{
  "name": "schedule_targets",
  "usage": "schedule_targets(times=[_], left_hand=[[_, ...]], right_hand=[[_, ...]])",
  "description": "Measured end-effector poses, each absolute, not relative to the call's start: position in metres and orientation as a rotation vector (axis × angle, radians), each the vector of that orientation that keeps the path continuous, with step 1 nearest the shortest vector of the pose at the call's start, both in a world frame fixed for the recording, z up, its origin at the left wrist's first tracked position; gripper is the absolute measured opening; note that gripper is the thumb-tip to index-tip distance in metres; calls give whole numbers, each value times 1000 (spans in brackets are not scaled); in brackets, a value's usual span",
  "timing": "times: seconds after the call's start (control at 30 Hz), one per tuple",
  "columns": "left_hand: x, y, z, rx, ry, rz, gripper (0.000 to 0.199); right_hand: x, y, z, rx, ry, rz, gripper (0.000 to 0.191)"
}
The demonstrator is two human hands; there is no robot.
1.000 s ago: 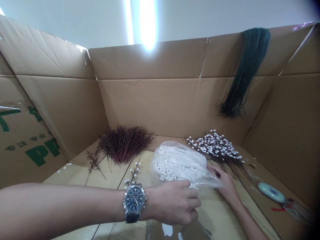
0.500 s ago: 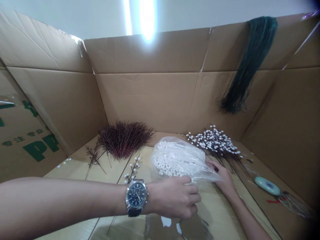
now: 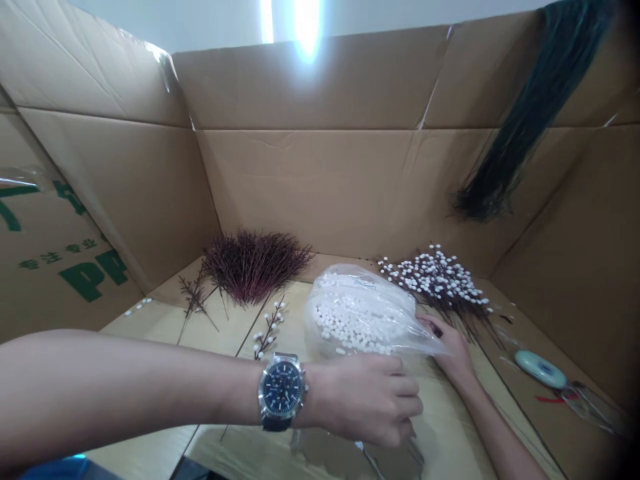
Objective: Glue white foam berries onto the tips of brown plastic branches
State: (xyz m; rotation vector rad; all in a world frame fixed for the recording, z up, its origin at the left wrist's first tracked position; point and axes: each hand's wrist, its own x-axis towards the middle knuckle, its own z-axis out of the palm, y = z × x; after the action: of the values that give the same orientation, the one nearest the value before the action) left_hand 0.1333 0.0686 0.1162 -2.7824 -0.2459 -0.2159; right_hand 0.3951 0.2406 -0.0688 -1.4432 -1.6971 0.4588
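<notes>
A clear plastic bag [image 3: 357,313] of small white berries lies at the middle of the table. At its right end, my right hand [image 3: 447,347] has its fingers closed on the plastic. My left hand [image 3: 370,399], with a watch [image 3: 283,392] on the wrist, is in front of the bag, back of the hand up and fingers curled; what they hold, if anything, is hidden. Left of the bag lies a brown sprig with white berries [image 3: 270,328], its lower part behind my left forearm.
Bare dark-red stems [image 3: 255,267] are heaped at the back left, white-berried stems [image 3: 440,280] at the back right. A pale green oval object [image 3: 540,369] lies right. Cardboard walls [image 3: 310,187] surround the table; dark green strands [image 3: 520,140] hang over one.
My left hand has moved slightly right, over the grey-brown patch below the bag. The view has tilted down and shifted. My right hand stays at the bag's end.
</notes>
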Motion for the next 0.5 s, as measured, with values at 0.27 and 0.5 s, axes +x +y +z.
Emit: schedule_targets(times=[0.27, 0.5], left_hand=[[136, 60, 125, -2818, -272, -129, 21], [136, 53, 127, -2819, -264, -95, 21]], right_hand=[[395, 241, -67, -1444, -1693, 453, 49], [396, 241, -68, -1450, -1687, 444, 47]])
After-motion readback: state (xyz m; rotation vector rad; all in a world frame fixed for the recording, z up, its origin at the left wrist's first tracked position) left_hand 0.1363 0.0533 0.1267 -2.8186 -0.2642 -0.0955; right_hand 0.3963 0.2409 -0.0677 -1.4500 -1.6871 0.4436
